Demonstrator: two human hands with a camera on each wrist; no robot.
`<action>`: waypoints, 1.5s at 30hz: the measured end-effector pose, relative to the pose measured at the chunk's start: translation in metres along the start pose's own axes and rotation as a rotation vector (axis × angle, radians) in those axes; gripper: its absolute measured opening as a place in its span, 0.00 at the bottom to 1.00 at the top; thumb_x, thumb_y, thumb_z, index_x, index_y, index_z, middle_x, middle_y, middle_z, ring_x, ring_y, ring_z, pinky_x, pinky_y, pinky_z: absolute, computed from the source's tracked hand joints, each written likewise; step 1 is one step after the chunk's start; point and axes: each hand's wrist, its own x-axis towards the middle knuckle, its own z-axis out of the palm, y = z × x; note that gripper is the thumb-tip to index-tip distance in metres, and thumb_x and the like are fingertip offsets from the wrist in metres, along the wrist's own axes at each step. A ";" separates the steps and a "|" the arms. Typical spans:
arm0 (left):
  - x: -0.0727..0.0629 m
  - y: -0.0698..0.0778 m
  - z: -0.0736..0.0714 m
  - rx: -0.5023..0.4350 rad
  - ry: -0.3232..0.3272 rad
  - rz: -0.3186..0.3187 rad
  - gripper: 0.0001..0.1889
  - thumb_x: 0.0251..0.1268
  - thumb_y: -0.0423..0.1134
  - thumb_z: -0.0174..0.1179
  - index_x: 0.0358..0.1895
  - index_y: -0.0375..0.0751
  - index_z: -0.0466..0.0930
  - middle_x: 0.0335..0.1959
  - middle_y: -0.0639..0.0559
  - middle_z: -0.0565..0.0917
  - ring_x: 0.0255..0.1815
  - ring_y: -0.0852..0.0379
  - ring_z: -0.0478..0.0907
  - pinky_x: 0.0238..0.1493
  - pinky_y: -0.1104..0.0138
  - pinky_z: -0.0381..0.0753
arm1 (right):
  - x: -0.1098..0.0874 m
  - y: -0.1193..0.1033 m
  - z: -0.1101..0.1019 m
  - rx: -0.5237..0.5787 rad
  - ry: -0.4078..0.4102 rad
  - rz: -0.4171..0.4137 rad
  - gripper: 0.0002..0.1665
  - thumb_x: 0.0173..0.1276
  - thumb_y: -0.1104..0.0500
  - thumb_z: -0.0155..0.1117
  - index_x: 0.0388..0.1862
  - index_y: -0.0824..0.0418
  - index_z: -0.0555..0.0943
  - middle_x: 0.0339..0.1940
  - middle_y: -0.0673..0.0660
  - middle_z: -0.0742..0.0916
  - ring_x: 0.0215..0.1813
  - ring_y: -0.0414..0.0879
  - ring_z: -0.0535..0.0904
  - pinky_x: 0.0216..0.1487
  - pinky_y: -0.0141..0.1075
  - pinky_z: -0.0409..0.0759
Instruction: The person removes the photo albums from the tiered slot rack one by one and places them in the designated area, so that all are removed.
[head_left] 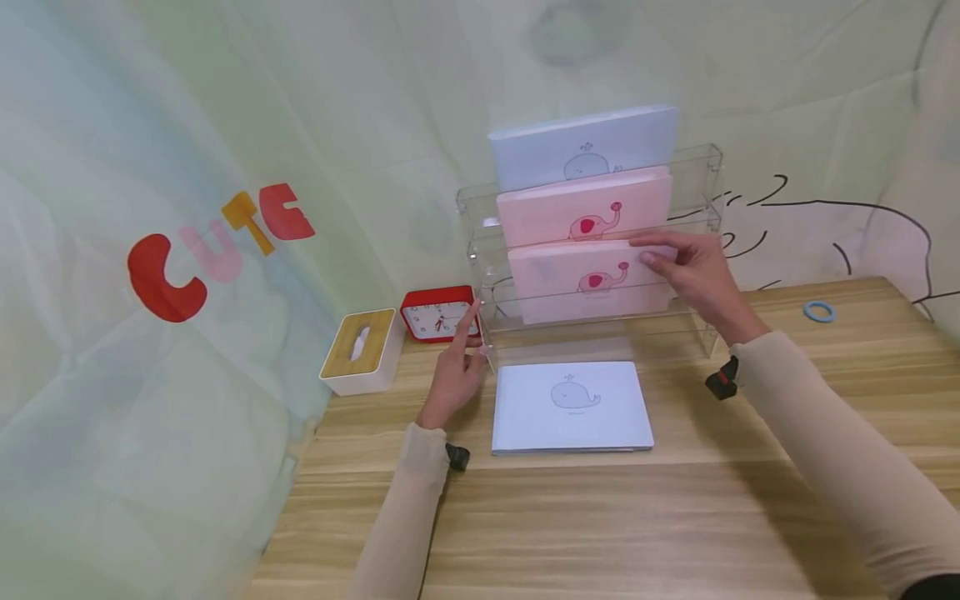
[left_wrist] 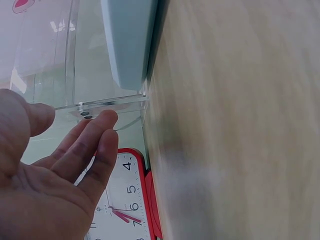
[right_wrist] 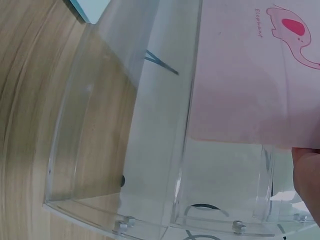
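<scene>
A clear acrylic tiered rack stands at the back of the table. In its front tier leans a pink elephant-print notebook, whose top right edge my right hand pinches between thumb and fingers. Behind it sit another pink elephant notebook and, highest, a pale blue whale-print one. My left hand is at the rack's left side, fingers mostly extended; the left wrist view has its fingertips right at the clear side panel. A pale blue whale notebook lies flat before the rack.
A red alarm clock stands just left of the rack, close to my left hand. Left of that is a tissue box with a wooden lid. A blue ring lies at the right. Printed fabric hangs behind the table.
</scene>
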 end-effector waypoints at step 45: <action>0.000 -0.001 0.000 0.012 -0.001 -0.001 0.45 0.84 0.39 0.56 0.86 0.85 0.40 0.63 0.40 0.85 0.41 0.49 0.84 0.42 0.65 0.82 | 0.007 -0.009 0.020 0.012 0.350 -0.016 0.12 0.76 0.65 0.69 0.53 0.58 0.93 0.54 0.46 0.95 0.56 0.32 0.87 0.56 0.22 0.84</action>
